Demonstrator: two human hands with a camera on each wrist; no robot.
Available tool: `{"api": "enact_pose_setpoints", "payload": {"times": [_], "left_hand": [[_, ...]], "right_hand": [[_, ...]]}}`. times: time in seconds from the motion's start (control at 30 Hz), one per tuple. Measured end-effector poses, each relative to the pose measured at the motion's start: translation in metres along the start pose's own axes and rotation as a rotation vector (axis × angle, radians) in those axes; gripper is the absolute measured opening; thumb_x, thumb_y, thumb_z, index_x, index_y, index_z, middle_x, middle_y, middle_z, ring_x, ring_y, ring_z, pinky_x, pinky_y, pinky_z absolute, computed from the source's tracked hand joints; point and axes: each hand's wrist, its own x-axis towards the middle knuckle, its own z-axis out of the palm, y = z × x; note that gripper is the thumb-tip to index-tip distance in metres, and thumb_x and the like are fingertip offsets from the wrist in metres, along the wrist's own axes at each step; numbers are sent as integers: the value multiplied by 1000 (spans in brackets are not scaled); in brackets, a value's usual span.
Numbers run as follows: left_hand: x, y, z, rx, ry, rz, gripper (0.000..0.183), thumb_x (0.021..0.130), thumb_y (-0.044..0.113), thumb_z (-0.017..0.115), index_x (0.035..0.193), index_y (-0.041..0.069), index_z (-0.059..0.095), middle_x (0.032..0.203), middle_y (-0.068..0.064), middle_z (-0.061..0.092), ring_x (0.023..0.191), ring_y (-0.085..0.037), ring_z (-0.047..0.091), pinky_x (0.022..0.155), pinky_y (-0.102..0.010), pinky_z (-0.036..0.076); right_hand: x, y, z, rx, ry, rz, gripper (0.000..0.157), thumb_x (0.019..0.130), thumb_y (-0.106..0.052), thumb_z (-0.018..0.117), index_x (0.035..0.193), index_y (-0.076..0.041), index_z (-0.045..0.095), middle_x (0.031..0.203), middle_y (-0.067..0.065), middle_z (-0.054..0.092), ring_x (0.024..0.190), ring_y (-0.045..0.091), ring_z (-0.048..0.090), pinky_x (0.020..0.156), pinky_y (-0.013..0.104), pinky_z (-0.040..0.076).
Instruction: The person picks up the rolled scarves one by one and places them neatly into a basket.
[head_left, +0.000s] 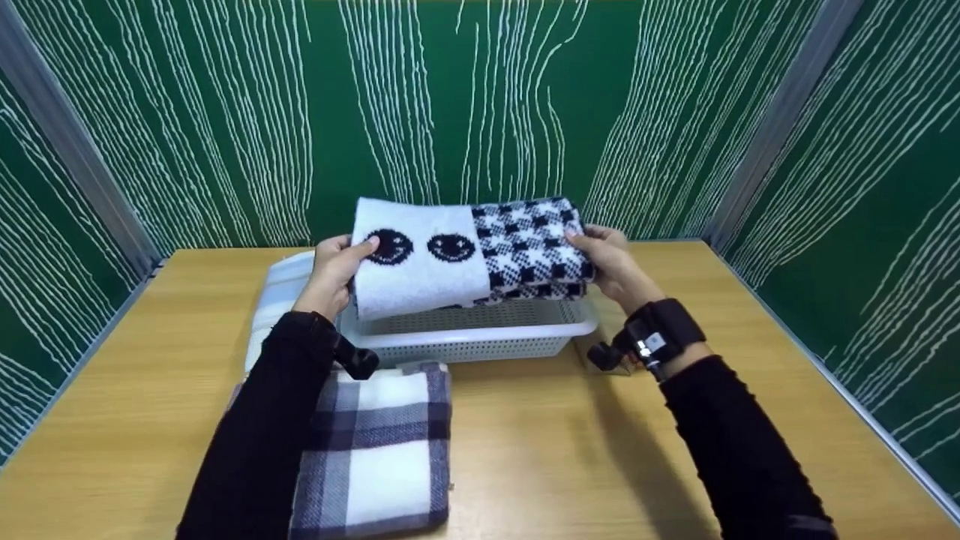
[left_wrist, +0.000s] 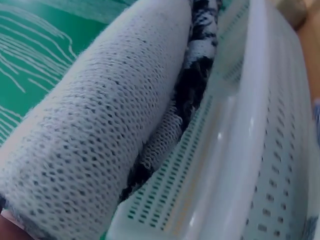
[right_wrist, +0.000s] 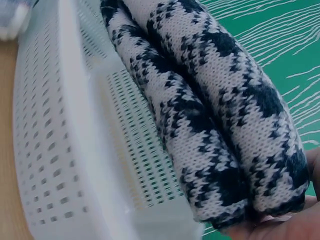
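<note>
A folded knit scarf (head_left: 420,277), pale with two black round motifs on its left part and black-and-white houndstooth on its right, is held up between both hands. My left hand (head_left: 334,274) grips its left end, thumb on top. At the other end, my right hand (head_left: 611,259) pinches the houndstooth part with the thumb above and fingers beneath. Directly below is a white perforated plastic basket (head_left: 480,341), its near wall showing under the scarf. From the right wrist view, the scarf (right_wrist: 230,100) shows two thick folded layers beside the basket's rim (right_wrist: 85,130).
A folded plaid cloth (head_left: 390,450) in grey, purple and white lies at the front left, partly behind the left sleeve. Behind it, left of the basket, is a light blue and white cloth (head_left: 281,285). Green walls with white lines border the wooden table (head_left: 765,360).
</note>
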Motion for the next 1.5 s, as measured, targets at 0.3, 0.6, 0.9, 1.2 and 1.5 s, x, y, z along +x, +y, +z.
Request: {"api": "enact_pose_setpoints", "payload": {"times": [0.3, 0.6, 0.9, 1.2, 1.5], "left_hand": [[9, -24, -1, 272, 128, 64, 50, 92, 13, 63, 135, -6, 47, 134, -19, 49, 124, -28, 46, 102, -35, 39], [14, -27, 10, 593, 170, 196, 55, 91, 18, 66, 137, -6, 45, 134, -22, 51, 125, -33, 45, 103, -39, 37], [19, -39, 18, 678, 128, 310, 48, 92, 9, 62, 135, -1, 46, 133, -22, 51, 122, -38, 46, 102, -43, 36], [15, -44, 24, 840, -8, 302, 30, 98, 3, 46, 128, 0, 48, 112, -26, 60, 103, -38, 57, 86, -43, 46], [11, -45, 23, 823, -290, 19, 63, 105, 35, 20, 149, -7, 3, 155, -26, -1, 142, -37, 0, 115, -46, 10]], "right_hand": [[17, 32, 10, -252, 19, 8, 56, 100, -14, 49, 147, 3, 23, 133, 19, 44, 100, 20, 56, 88, 28, 50], [23, 37, 21, -375, 60, -45, 55, 101, -13, 46, 147, -4, 19, 146, 21, 25, 121, 32, 43, 99, 36, 41], [26, 47, 28, -517, 37, -245, 49, 99, -3, 44, 142, -4, 21, 152, 21, 13, 138, 33, 19, 112, 43, 20], [29, 55, 32, -626, 6, -178, 34, 99, -6, 44, 129, 7, 33, 138, 27, 34, 123, 34, 38, 104, 41, 32], [21, 44, 25, -551, -205, 36, 53, 105, -29, 23, 148, 1, 19, 140, 20, 33, 130, 31, 32, 111, 45, 22]]}}
